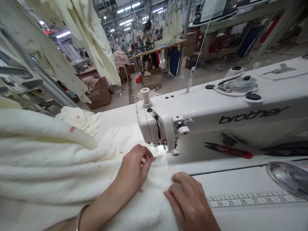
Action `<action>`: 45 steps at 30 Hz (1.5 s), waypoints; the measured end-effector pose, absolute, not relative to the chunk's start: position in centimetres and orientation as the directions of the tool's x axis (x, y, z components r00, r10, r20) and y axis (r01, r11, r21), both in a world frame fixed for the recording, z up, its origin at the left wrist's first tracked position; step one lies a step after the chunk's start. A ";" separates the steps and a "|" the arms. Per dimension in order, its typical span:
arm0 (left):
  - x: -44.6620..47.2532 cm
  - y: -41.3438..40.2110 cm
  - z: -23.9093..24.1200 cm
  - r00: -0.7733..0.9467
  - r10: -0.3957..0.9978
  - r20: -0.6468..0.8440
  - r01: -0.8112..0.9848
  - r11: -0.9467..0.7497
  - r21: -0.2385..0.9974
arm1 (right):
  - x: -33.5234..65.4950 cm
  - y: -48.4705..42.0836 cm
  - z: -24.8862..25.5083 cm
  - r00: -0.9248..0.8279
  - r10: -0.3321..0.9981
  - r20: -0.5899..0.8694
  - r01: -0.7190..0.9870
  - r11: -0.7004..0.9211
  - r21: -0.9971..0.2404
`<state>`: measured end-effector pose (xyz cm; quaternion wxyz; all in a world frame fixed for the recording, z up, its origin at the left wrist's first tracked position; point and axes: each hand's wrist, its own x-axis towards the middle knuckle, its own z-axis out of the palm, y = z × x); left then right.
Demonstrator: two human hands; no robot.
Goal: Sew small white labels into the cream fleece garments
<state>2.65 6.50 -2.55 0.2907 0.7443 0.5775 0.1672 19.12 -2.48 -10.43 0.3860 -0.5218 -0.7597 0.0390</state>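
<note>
Cream fleece fabric (113, 173) with small pink-red marks spreads over the left of the sewing machine bed and reaches beneath the needle area. My left hand (133, 165), a bangle on its wrist, pinches a small whitish label (157, 158) between thumb and forefinger, just in front of the presser foot. My right hand (189, 202) is closed at the fabric's right edge, thumb and bent fingers gripping it. Above both hands stands the head of the white sewing machine (156, 118); the needle itself is hard to make out.
Red-handled thread snips (228, 150) lie on the bed under the machine arm, near dark scissors (286, 149). A printed ruler (255, 201) runs along the table's front, with a clear domed object (288, 178) at right. Pale garments (93, 35) hang at upper left. A person works at a table farther back.
</note>
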 end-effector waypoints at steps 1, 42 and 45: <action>3.3 6.4 -2.3 0.274 0.942 -0.193 0.735 -0.075 0.674 | 19.1 -2.5 -10.6 -0.151 0.831 0.535 0.781 0.432 -0.450; 0.8 2.6 -6.5 0.891 0.443 0.097 0.445 -0.896 0.002 | 19.2 -2.7 -10.9 -0.177 0.837 0.518 0.843 0.400 -0.359; 0.9 2.7 -6.2 0.890 0.447 0.089 0.448 -0.894 0.001 | 19.1 -2.7 -10.7 -0.168 0.836 0.522 0.847 0.393 -0.357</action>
